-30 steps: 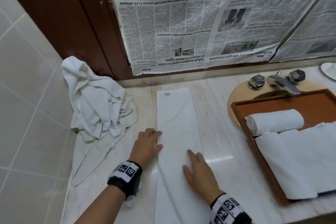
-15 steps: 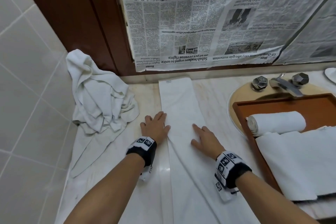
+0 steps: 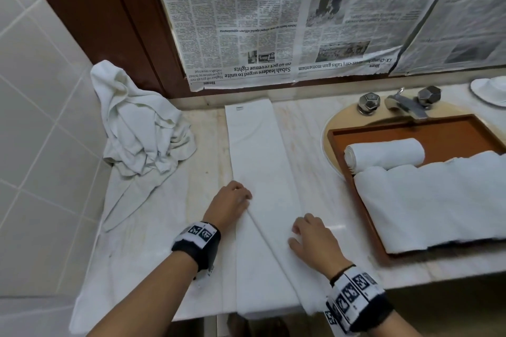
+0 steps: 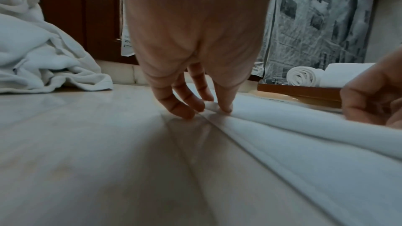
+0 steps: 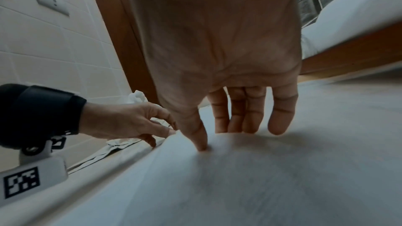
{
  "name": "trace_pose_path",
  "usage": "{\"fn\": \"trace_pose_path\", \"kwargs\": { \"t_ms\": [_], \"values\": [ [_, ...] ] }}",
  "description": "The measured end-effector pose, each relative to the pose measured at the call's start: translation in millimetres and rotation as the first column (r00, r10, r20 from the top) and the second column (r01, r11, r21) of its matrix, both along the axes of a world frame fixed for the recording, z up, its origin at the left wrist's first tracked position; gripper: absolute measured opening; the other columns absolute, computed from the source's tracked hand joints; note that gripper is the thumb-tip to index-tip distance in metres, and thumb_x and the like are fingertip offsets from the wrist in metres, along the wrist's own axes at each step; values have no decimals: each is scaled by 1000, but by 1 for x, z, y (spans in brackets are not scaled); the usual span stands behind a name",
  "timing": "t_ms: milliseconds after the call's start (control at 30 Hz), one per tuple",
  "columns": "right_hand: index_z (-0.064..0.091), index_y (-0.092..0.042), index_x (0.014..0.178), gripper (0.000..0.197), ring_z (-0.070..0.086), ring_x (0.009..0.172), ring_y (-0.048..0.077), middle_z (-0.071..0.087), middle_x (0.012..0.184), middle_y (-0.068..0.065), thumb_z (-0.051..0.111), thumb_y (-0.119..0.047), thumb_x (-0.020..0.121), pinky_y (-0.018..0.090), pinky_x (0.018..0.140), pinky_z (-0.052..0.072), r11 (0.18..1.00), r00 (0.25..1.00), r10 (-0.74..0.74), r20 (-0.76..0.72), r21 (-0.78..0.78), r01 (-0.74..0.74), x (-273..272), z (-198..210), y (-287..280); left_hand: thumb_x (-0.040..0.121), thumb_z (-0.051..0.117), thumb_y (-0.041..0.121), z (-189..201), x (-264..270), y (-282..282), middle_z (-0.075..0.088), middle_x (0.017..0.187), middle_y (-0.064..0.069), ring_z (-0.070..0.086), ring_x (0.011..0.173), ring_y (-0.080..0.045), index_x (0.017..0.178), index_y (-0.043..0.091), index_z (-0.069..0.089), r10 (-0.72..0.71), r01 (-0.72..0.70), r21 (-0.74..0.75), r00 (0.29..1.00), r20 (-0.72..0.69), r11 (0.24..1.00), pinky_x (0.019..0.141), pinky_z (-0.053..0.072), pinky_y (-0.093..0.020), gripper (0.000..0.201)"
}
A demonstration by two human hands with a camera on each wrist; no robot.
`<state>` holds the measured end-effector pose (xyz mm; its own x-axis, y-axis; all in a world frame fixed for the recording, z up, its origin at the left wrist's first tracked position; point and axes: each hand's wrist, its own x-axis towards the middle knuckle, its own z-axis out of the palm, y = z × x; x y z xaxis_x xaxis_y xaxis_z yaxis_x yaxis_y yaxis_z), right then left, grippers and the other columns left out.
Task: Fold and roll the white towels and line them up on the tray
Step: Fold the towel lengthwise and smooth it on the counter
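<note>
A long white towel (image 3: 257, 161), folded into a narrow strip, lies on the marble counter and hangs over the front edge. My left hand (image 3: 232, 204) pinches its left edge between thumb and fingers (image 4: 180, 109). My right hand (image 3: 308, 236) is on the strip's right side, thumb (image 5: 201, 143) dug in, fingers curled round a raised fold. A crease runs diagonally between the hands. At the right a brown tray (image 3: 339, 134) holds one rolled towel (image 3: 383, 154) and a larger white towel (image 3: 438, 200) lying across it.
A crumpled pile of white towels (image 3: 142, 128) sits in the back left corner against the tiled wall. The tray rests over the sink, with the faucet (image 3: 402, 104) behind it. Newspaper (image 3: 301, 22) covers the wall behind. A white dish (image 3: 490, 90) is at the far right.
Both hands were flat on the towel before. They have drawn back toward me and their fingers have curled onto the cloth, raising a diagonal fold.
</note>
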<state>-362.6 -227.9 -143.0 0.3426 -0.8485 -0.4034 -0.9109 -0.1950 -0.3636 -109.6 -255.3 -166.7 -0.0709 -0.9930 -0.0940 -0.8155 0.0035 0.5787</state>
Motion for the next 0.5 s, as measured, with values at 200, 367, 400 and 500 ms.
{"fn": "trace_pose_path", "kwargs": {
  "t_ms": [200,367,400,500],
  "values": [
    [47,-15,96,17,51,78,20,54,89,-1,45,-32,97,32,62,37,998,998,-60,14,37,59,9,29,17,88,66,5,3,0,6,56,108,0,60,92,-20,93,12,68,47,-46,-11,999,5,999,85,48,-31,9],
    [47,-15,107,18,53,80,21,55,93,2,47,-31,98,33,69,43,998,993,33,115,49,-39,34,55,63,80,64,-4,-2,7,20,59,103,0,61,90,-20,87,12,69,71,-72,-49,997,-28,996,85,48,-29,17],
    [47,-15,110,18,54,83,22,55,95,3,48,-28,97,33,70,43,996,993,49,106,64,-56,43,54,75,79,63,-6,-3,8,22,60,103,0,61,91,-21,86,11,70,71,-73,-60,997,-35,996,84,47,-27,19],
    [42,-14,123,33,60,94,29,59,106,8,54,-20,94,36,72,41,988,994,109,8,111,-109,72,36,107,79,64,-7,-6,14,23,62,103,0,63,92,-21,83,10,72,81,-86,-62,994,-70,994,85,49,-28,19]
  ]
}}
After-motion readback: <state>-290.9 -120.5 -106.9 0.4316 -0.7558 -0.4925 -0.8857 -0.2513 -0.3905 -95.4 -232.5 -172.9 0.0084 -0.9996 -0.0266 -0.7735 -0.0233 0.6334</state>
